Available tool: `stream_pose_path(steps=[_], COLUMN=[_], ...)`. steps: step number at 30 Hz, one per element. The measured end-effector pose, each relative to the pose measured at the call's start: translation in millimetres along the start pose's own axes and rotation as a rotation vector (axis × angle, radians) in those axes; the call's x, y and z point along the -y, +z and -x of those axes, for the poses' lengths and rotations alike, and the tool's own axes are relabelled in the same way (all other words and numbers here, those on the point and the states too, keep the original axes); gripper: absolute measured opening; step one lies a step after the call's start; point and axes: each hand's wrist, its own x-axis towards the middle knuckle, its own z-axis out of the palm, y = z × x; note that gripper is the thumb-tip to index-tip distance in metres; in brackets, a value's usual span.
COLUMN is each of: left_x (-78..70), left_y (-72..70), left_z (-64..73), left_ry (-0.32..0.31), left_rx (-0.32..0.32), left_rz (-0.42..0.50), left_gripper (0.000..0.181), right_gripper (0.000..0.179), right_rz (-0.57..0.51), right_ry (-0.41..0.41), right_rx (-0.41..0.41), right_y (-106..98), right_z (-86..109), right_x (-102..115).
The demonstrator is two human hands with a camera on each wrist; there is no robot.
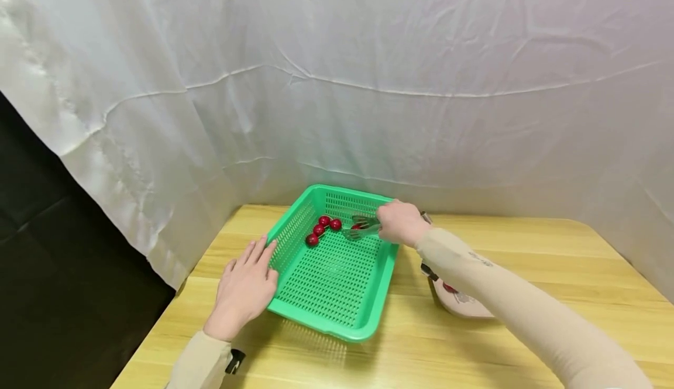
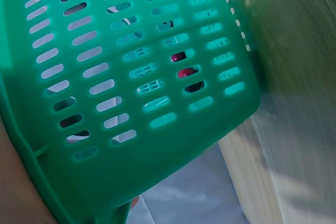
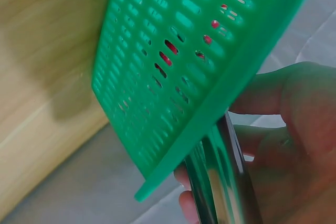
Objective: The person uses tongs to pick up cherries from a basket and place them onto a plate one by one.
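A green perforated basket (image 1: pixel 337 283) stands on the table with several red cherries (image 1: pixel 318 230) inside, grouped toward its far left. My left hand (image 1: pixel 247 281) rests on the basket's left rim, fingers stretched forward. My right hand (image 1: pixel 401 223) reaches over the far right rim and grips metal tongs (image 3: pixel 223 177). The fork-like ends of the tongs are down in the basket, around another cherry (image 1: pixel 356 227). Through the slots in the left wrist view, bits of red cherry (image 2: pixel 186 72) show behind the basket wall.
A pale pink container (image 1: pixel 463 302) with something red in it sits to the right, partly hidden under my right sleeve. The wooden table (image 1: pixel 537 254) ends at a white curtain (image 1: pixel 400 85) behind. Dark cloth (image 1: pixel 68 248) hangs at the left.
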Motion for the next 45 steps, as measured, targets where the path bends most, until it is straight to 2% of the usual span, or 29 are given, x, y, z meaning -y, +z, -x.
stream_pose_path(steps=[8, 15, 20, 22, 25, 28, 37, 45], left_x=[-0.6, -2.0, -3.2, -3.9, -4.4, -4.8, -4.8, -1.1], left_y=[3.9, 4.5, 4.6, 4.8, 5.5, 5.7, 2.9, 3.8], left_z=[0.4, -2.8, -5.5, -5.8, -5.9, -5.8, -4.9, -4.5], left_ry=[-0.006, 0.000, 0.002, 0.003, 0.005, 0.004, 0.002, 0.000], left_rx=[0.005, -0.013, -0.014, -0.012, -0.010, -0.010, -0.016, -0.006], left_rz=[-0.001, 0.003, 0.008, 0.009, 0.009, 0.010, 0.014, 0.013], left_gripper=[0.056, 0.055, 0.055, 0.055, 0.055, 0.055, 0.056, 0.056], right_gripper=[0.015, 0.022, 0.031, 0.025, 0.007, 0.024, 0.038, 0.042], right_rz=[-0.022, -0.006, 0.033, 0.058, 0.076, 0.079, 0.024, -0.043], right_ry=[0.003, -0.047, -0.115, -0.142, -0.166, -0.180, -0.216, -0.201], right_rx=[0.013, -0.062, -0.140, -0.180, -0.219, -0.253, -0.321, -0.355], right_y=[9, 13, 15, 18, 21, 24, 26, 24], right_z=[-5.8, -3.8, -0.2, 2.3, 7.2, 11.4, 22.8, 39.7], right_x=[2, -1, -6, -7, -8, -7, -10, -10])
